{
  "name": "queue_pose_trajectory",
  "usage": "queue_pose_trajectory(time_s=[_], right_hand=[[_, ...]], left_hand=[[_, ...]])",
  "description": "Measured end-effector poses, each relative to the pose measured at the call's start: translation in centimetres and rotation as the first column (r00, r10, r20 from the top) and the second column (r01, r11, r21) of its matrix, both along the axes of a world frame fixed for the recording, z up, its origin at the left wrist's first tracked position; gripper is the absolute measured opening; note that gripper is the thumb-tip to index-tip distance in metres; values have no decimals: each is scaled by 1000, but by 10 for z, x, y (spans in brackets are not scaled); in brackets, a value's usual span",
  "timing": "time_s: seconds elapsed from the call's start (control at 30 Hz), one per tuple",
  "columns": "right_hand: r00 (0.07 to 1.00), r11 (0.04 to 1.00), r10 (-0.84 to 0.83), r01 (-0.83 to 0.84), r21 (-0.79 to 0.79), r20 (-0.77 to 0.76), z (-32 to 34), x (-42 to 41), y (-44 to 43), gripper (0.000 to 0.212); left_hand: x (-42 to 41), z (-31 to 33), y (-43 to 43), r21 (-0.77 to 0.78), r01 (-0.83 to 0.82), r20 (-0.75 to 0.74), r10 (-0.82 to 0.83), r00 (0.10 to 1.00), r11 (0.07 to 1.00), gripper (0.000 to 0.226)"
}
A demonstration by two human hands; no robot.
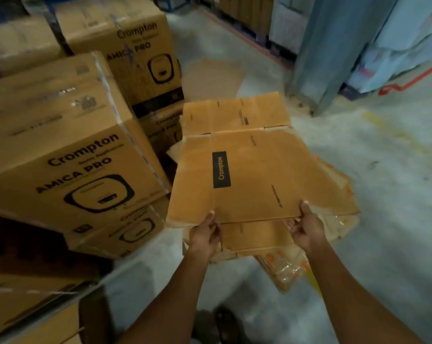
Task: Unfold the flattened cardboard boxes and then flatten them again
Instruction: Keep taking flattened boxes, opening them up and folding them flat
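My left hand (205, 234) and my right hand (305, 228) each grip the near edge of the flattened box (259, 175), thumbs on top and fingers curled underneath. I hold it out in front of me, above the floor and roughly level, with its length running away from me.

The box is plain brown cardboard, pressed flat. A lengthwise crease runs up from beside my left thumb. Just right of that crease is a black label (221, 169) with "Crompton" printed sideways in a gold tone. Small dark print lines run along the panel, too blurred to read. A cross fold marks off the far flaps, and a short slit shows in that fold near its right end. The near flaps hang down below my hands.

Under the box, on the concrete floor (388, 194), lies a pile of flat cardboard (287, 266) with orange marks and some clear plastic.

To my left stand stacked cartons (61, 150) printed "Crompton AMICA PRO" with an appliance outline. Farther off another flat sheet (210, 75) lies on the floor, and a blue rack upright (334, 50) rises on the right.
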State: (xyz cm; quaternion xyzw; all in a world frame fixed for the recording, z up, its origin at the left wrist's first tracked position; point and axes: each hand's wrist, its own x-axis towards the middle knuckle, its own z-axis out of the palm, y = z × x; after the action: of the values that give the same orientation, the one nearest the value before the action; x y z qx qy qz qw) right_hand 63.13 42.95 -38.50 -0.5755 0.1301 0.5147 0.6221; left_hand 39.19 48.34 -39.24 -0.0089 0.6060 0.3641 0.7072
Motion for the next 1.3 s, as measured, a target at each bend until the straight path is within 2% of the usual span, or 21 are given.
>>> queue_pose_trajectory(time_s=[0.1,0.3,0.4,0.53,0.63,0.83,0.97,1.1,1.2,1.3], right_hand=[[999,999,-9,7,-49,-42,-25,-2,-3,21],[997,984,-33,21,-177,-64,-57,-5,-12,5],[998,980,16,-28,-198,-63,-58,-7,-13,8],[995,984,-14,-4,-177,-100,-44,-16,-12,13],[991,983,-30,6,-186,-129,-38,-22,-16,20],[993,976,21,-46,-214,-119,-33,-40,-22,8],[982,976,176,-184,-121,-69,-17,-73,-2,10],[923,919,384,-382,-100,0,-8,-132,25,20],[812,811,582,-579,-82,30,-3,-200,38,18],[638,639,769,-768,-50,31,-4,-282,39,17]], left_hand=[[-2,-18,-7,-48,5,-40,-7,999,999,27],[-1,-35,-17,-123,-11,-6,11,1000,992,19],[-3,-40,-20,-122,-36,2,37,999,992,21],[-5,-34,-22,-102,-23,20,25,999,995,44],[-9,-23,-24,-108,-49,97,60,994,993,48],[-27,-19,-26,-90,-36,113,46,992,995,82],[-55,-4,-30,15,-38,28,38,999,999,66],[-114,11,-44,96,-73,-52,78,996,993,53],[-173,14,-66,122,-158,-111,171,979,980,45],[-235,9,-101,124,-308,-135,324,936,943,43]])
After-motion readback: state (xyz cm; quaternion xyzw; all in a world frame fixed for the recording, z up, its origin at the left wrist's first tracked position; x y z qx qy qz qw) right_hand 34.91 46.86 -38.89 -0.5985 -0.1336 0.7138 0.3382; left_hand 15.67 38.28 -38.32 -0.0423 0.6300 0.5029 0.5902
